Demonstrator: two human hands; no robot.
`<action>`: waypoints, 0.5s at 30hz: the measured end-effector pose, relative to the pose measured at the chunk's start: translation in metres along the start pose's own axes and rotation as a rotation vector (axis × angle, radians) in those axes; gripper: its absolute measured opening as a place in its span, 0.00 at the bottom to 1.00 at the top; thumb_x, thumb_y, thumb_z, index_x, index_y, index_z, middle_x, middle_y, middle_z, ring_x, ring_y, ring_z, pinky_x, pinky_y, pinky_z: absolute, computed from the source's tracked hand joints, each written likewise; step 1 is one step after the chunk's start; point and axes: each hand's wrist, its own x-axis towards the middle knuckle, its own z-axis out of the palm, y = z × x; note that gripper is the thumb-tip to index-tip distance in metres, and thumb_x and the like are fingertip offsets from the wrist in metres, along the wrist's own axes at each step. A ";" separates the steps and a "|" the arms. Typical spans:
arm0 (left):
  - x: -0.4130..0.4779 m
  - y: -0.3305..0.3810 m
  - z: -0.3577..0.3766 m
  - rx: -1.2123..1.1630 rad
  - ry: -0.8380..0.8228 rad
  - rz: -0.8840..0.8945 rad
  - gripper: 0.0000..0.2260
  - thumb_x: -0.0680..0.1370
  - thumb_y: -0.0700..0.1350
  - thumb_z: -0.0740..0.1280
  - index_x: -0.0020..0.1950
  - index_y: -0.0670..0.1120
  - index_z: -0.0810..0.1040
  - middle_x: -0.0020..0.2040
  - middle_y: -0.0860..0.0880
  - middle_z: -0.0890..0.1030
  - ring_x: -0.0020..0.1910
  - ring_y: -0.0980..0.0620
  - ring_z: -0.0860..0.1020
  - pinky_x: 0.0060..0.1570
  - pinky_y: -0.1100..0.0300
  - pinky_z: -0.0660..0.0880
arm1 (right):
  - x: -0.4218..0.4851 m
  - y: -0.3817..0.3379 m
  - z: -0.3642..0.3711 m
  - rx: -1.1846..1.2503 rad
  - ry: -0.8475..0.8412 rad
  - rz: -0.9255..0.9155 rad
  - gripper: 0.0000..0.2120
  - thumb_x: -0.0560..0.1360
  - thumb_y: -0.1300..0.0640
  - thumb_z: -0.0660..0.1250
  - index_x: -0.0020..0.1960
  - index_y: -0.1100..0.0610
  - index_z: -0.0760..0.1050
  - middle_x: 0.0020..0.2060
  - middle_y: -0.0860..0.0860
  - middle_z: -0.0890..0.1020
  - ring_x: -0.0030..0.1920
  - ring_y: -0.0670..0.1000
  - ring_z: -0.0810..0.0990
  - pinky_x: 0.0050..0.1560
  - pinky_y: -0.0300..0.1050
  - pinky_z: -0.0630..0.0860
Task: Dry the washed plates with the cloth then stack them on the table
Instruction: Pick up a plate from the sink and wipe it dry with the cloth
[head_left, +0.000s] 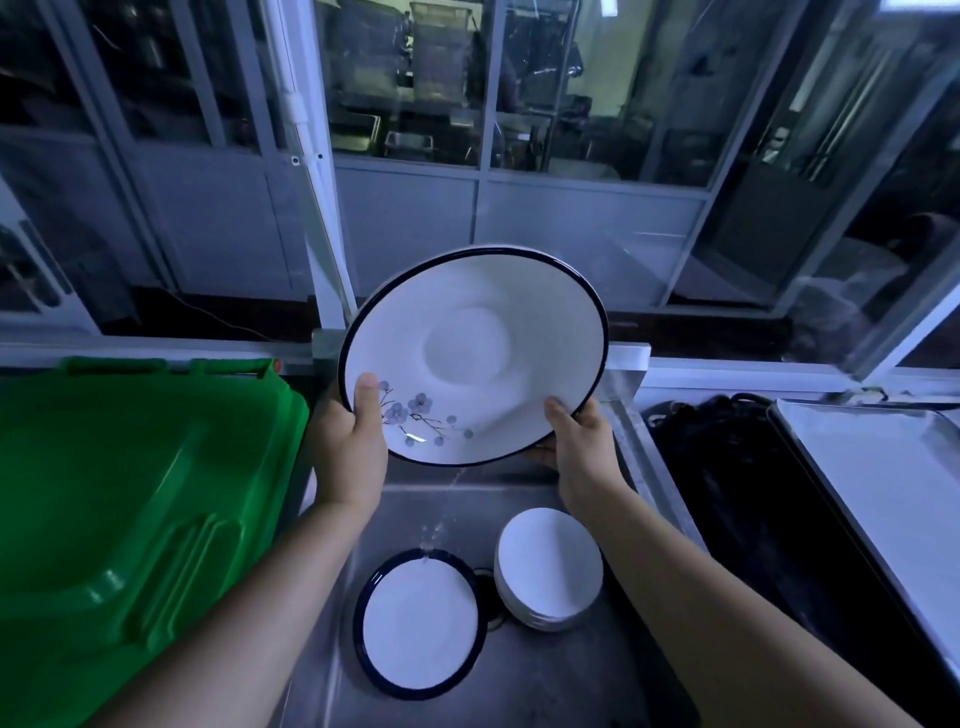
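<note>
Both the left hand (347, 441) and right hand (581, 446) gripped the wet flowered plate (470, 358) tilted above the sink (561, 675), where it seemingly dripped and might slip onto the plates below.

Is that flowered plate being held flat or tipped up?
Tipped up. The flowered plate faces the camera, gripped at its lower rim by the left hand and right hand, and water runs off it into the sink.

Tilted blue-rimmed floral plate (472, 358) above sink
</note>
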 end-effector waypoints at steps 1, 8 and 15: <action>-0.001 0.002 0.000 -0.001 -0.023 0.013 0.17 0.81 0.50 0.59 0.48 0.37 0.79 0.45 0.36 0.82 0.47 0.37 0.79 0.46 0.51 0.74 | -0.001 -0.001 -0.001 0.018 0.009 -0.003 0.16 0.79 0.59 0.62 0.45 0.38 0.78 0.45 0.42 0.84 0.50 0.51 0.83 0.45 0.52 0.82; -0.026 0.017 0.009 -0.142 -0.125 -0.094 0.11 0.81 0.47 0.60 0.55 0.43 0.79 0.45 0.53 0.84 0.45 0.57 0.80 0.45 0.68 0.75 | -0.005 -0.005 -0.030 0.015 0.011 0.039 0.12 0.78 0.61 0.62 0.49 0.45 0.77 0.47 0.47 0.85 0.54 0.56 0.82 0.52 0.59 0.80; -0.085 0.010 0.035 -0.099 0.001 -0.241 0.09 0.80 0.49 0.60 0.41 0.51 0.75 0.40 0.51 0.79 0.40 0.54 0.75 0.42 0.62 0.72 | -0.031 0.017 -0.099 -0.136 -0.259 0.294 0.05 0.80 0.56 0.62 0.56 0.51 0.73 0.49 0.54 0.83 0.46 0.56 0.85 0.39 0.50 0.81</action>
